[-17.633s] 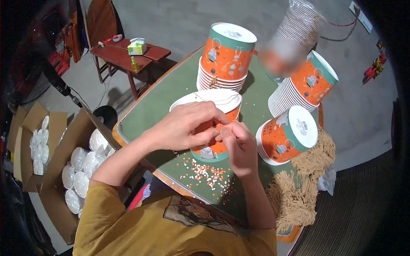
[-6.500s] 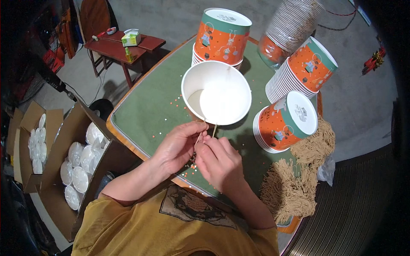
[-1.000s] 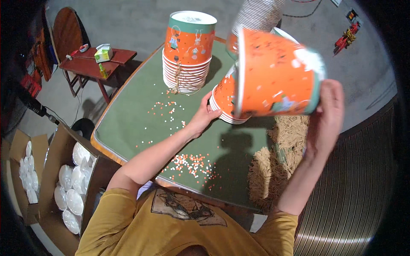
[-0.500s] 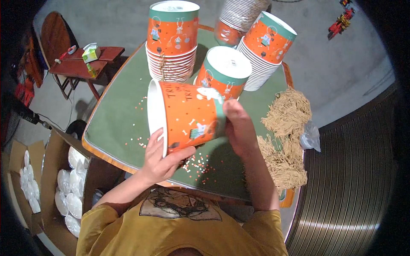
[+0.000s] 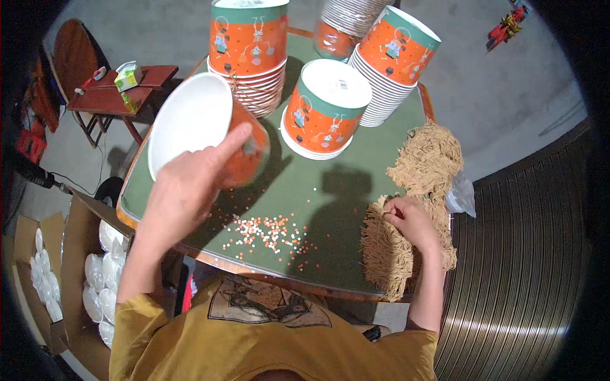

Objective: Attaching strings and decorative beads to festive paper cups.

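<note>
An orange paper bucket (image 5: pixel 244 152) with a white inside is in my left hand (image 5: pixel 187 190), raised over the left part of the table. It lies tipped on its side, its wide mouth facing left, and its printed wall is blurred. My right hand (image 5: pixel 413 222) is at the heap of tan cords (image 5: pixel 387 260) on the table's right side, its fingertips pinched together on cord. How many strands it grips is hidden. Before me on the green tabletop (image 5: pixel 324 254) are many small orange and white paper dots (image 5: pixel 270 235).
Upside-down orange buckets stand stacked at the back left (image 5: pixel 249 38), middle (image 5: pixel 327 111) and back right (image 5: pixel 394 54); a wrapped stack (image 5: pixel 346 22) is behind. Cardboard boxes (image 5: pixel 79 254) of clear-wrapped white discs stand at left. Ridged dark sheeting (image 5: pixel 508 267) lies at right.
The bucket has swung left, held by my left hand alone. My right hand has let go of it and moved right onto the cords.
</note>
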A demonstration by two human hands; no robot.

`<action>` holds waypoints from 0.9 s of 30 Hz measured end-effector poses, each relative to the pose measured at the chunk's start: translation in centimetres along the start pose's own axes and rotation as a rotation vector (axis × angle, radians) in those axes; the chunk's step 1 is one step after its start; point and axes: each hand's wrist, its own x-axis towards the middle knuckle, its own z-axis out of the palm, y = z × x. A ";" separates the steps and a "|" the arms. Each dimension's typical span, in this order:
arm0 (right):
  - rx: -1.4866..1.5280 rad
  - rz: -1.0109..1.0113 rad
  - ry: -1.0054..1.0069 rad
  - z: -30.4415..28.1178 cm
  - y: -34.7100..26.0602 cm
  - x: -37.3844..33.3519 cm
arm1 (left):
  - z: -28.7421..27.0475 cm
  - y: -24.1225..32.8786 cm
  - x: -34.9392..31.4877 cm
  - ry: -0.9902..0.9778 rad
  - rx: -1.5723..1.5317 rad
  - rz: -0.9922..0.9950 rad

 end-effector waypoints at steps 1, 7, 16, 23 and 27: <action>0.022 -0.011 0.026 0.1 -0.2 -0.2 | -0.5 -0.1 0.4 -0.022 0.045 -0.044; -0.087 -0.228 0.063 0.6 -0.3 -1.9 | -1.4 -2.1 1.0 -0.076 0.119 -0.087; -0.039 -0.285 0.019 1.1 -1.7 -0.2 | -0.6 -3.0 -0.1 -0.184 -0.044 -0.267; -0.012 -0.281 -0.026 0.8 -1.2 -1.0 | 0.4 -4.0 -1.2 -0.162 -0.217 -0.279; 0.058 -0.291 -0.069 1.2 -1.4 -0.5 | 0.6 -3.6 -1.2 -0.186 -0.269 -0.267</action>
